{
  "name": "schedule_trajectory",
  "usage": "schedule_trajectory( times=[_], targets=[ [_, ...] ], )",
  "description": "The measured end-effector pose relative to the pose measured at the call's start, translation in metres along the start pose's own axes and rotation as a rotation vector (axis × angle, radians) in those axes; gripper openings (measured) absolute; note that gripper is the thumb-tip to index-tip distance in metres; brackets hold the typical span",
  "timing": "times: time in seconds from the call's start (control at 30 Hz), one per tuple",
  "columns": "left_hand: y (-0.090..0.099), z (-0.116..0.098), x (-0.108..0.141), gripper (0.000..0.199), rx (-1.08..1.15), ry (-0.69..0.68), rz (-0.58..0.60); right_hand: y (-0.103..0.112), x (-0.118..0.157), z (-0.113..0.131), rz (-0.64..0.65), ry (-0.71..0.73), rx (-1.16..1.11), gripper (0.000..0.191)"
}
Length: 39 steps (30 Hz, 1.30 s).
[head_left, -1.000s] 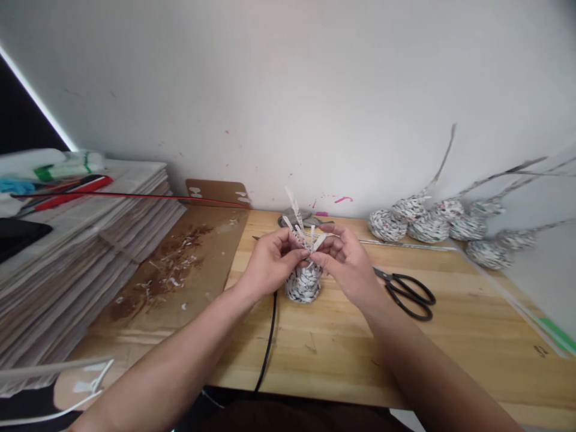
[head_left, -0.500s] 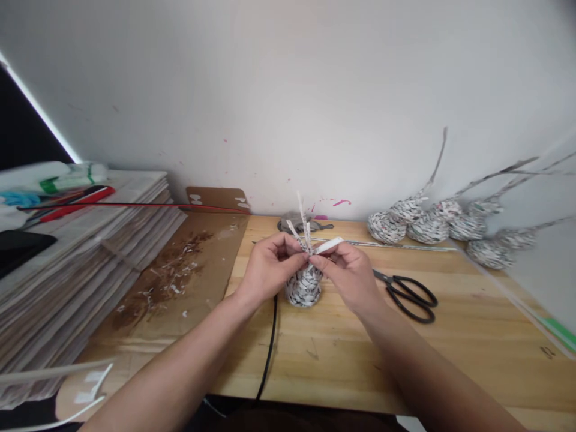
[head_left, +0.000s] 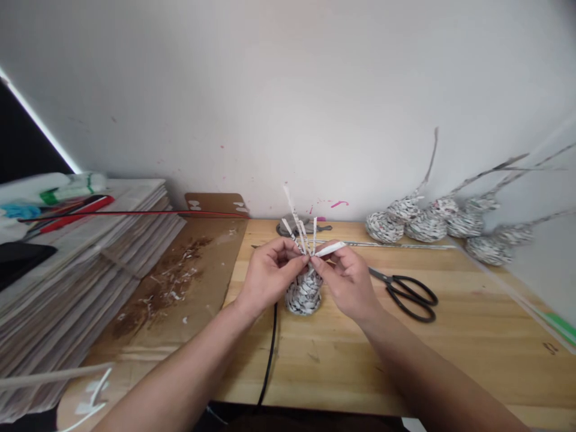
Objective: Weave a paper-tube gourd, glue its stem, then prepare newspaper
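In front of me stands a small gourd-shaped form woven from rolled newspaper strips (head_left: pixel 303 297), with several strip ends (head_left: pixel 299 231) sticking up from its top. My left hand (head_left: pixel 273 270) pinches the neck of the weave from the left, thumb against the upper rim. From the other side my right hand (head_left: pixel 348 277) closes thumb and fingers on a flat white paper strip (head_left: pixel 330 248) that points off to the right. Both thumbs nearly meet at the top of the neck, and they hide part of it.
Black-handled scissors (head_left: pixel 410 295) lie to the right. Several finished woven newspaper gourds (head_left: pixel 425 223) line the wall at back right. Stacked newspapers (head_left: pixel 121 264) and cardboard (head_left: pixel 209 270) with scraps fill the left. A black cable (head_left: pixel 270 354) runs to the table's front edge.
More strip ends now show upright and spread apart above the neck. The hands stay on the same spot, with small finger shifts. The view has tilted slightly.
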<state>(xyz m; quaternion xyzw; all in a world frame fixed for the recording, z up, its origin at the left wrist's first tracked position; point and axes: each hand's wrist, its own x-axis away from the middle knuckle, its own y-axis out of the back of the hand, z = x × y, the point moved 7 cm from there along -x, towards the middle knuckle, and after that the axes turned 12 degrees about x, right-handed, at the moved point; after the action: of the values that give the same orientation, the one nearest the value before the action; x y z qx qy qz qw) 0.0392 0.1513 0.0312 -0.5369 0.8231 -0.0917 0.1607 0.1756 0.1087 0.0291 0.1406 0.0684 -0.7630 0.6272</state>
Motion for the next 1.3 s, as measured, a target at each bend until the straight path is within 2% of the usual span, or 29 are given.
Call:
schedule_trajectory(
  times=[0.17, 0.33, 0.57, 0.9, 1.3],
  targets=[
    [-0.001, 0.002, -0.001, 0.022, 0.002, 0.009, -0.022, 0.002, 0.002, -0.007, -0.063, -0.124, 0.027, 0.018],
    [-0.001, 0.004, -0.003, 0.025, 0.068, 0.059, -0.052, 0.005, 0.001, -0.010, -0.075, -0.174, 0.049, 0.021],
    [-0.001, 0.001, -0.004, 0.029, 0.070, 0.044, -0.020, 0.006, 0.000, -0.008, -0.060, -0.185, 0.059, 0.021],
    [0.004, 0.021, -0.010, 0.039, 0.231, 0.217, -0.010, 0.009, -0.003, -0.013, -0.055, -0.154, 0.037, 0.024],
    [0.004, 0.030, -0.010, 0.035, 0.329, 0.259, -0.019, 0.007, -0.002, -0.017, 0.017, -0.155, 0.039, 0.022]
  ],
)
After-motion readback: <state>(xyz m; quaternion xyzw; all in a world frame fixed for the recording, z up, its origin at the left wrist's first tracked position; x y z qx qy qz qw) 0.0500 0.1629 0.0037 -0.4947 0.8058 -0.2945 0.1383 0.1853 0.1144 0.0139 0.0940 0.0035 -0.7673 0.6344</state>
